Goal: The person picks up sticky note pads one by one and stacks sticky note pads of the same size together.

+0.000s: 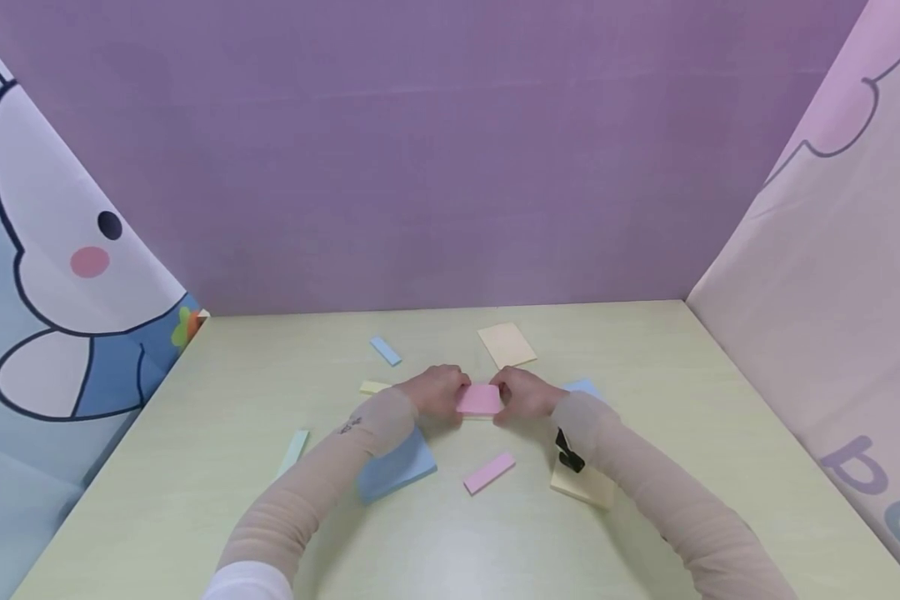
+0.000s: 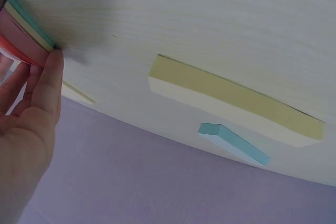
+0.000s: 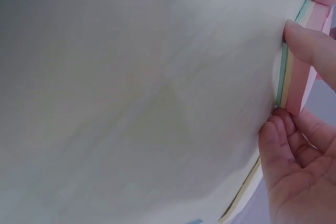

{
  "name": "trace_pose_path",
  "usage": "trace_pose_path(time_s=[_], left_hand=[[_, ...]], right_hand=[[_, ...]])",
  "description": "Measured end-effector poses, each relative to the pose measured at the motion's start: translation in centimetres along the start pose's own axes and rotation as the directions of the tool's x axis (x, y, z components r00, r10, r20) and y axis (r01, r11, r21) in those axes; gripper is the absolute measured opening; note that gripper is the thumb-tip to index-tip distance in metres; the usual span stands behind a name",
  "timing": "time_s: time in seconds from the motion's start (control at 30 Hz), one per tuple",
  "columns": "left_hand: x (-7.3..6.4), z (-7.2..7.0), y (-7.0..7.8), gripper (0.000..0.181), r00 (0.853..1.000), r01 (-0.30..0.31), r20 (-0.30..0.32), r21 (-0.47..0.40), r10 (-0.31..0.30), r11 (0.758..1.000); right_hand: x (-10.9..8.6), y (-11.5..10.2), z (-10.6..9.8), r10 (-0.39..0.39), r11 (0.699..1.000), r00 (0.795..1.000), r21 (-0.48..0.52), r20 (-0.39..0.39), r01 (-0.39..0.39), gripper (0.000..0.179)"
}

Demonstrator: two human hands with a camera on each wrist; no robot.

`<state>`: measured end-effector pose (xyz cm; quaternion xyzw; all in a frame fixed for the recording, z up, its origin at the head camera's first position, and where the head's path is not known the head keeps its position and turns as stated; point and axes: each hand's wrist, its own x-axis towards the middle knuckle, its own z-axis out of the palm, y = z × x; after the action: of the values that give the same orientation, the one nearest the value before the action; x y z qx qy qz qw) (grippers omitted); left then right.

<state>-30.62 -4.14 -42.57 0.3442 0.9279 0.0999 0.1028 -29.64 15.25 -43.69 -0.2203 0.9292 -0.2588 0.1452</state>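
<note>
A small stack of sticky note pads (image 1: 479,400), pink on top, lies between the two hands near the middle of the table. Its layered edge (image 2: 32,31) shows pink, pale yellow and green in the left wrist view. The left hand (image 1: 437,392) pinches the stack's left side with thumb and fingers. On the opposite side, the right hand (image 1: 527,393) grips the right edge. A pink strip pad (image 1: 489,473) lies nearer the person. Beneath the left forearm sits a larger blue pad (image 1: 401,471), partly covered.
Beyond the hands lie a cream pad (image 1: 507,344) and a narrow blue strip (image 1: 386,351). A yellow strip (image 1: 375,387) and a green strip (image 1: 294,450) are to the left. Partly behind the right arm are a blue pad (image 1: 585,388) and a yellow pad (image 1: 581,487).
</note>
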Motion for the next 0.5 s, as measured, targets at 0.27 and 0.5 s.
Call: trace_pose_path(time_s=[0.27,0.5], left_hand=[[0.1,0.07,-0.05,0.048,1.0,0.005,0.0,0.013,-0.005,1.0],[-0.06,-0.25,0.18,0.047,1.0,-0.004,-0.003,-0.001,0.004,1.0]], right_hand=[[-0.1,-0.11,-0.14,-0.011,1.0,1.0,-0.003,0.007,0.011,0.042],[-0.03,-0.13,-0.24,-0.005,1.0,1.0,0.004,0.008,0.005,0.042]])
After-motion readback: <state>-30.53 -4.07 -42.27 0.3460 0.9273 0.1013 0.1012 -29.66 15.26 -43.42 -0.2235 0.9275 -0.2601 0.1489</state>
